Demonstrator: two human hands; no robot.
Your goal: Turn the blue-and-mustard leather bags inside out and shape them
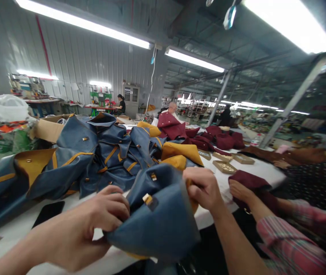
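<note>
At the lower centre of the frame, the left hand [94, 225] and right hand [204, 189] each gripped the blue bag [157, 225], fingers closed on its edges, over the white table [16, 229].

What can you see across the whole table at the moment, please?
blue bag piece: one, blue with gold clasp, near table edge
pile of bag pieces: many, blue and yellow, left and centre
maroon pieces: several, dark red, far side
trays: about four, tan, holding gold fittings, mid-table
phone: one, black, near left
cardboard box: one, brown, behind the pile
table: one, white
co-worker's hand: one, on dark-red fabric, right
left hand: grips the blue bag piece
right hand: grips its upper edge
</note>
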